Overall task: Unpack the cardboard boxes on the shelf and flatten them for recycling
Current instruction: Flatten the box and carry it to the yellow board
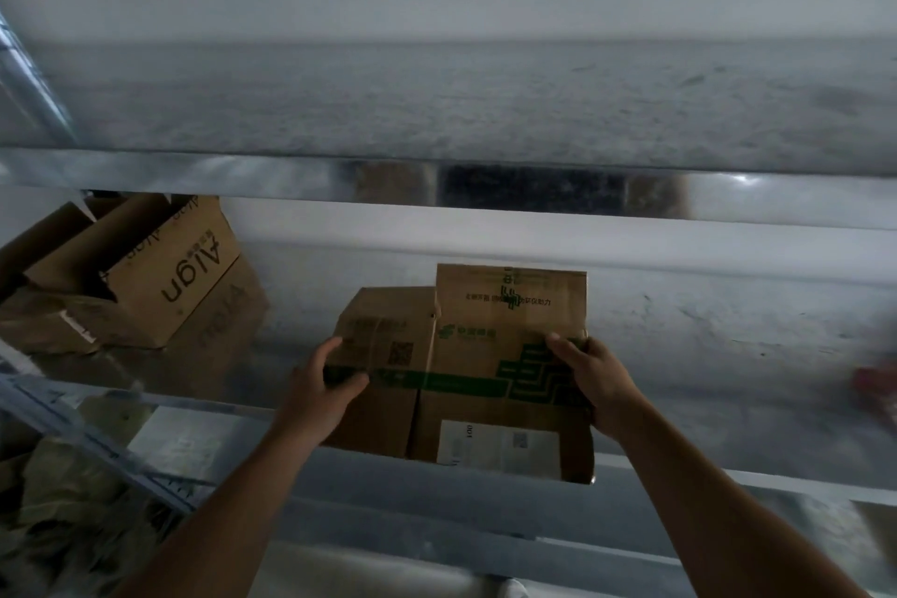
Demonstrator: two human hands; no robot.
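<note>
Head view: your cardboard box [466,408], brown with green printed bands, sits near the middle of the metal shelf [728,345], its near face at the shelf's front lip. Your left hand [325,384] grips the box's upper left corner: the fingers curl over the top and the thumb is laid across the near face on the green band. Your right hand [599,379] grips the upper right corner, the fingers hooked over the top edge and the palm against the right side. Both forearms reach up from the bottom of the frame and angle inward toward the box, wrists roughly level with each other. One flap [509,301] stands upright on the right half of the box, its print upside down; the left half of the top lies closed. A white label [500,447] is stuck low on the near face, between your two hands. A second box [145,277], open-topped and lettered upside down, stands well apart at the shelf's left end. An upper beam [242,172] crosses above. A red object [873,384] at the right edge is too blurred to identify.
</note>
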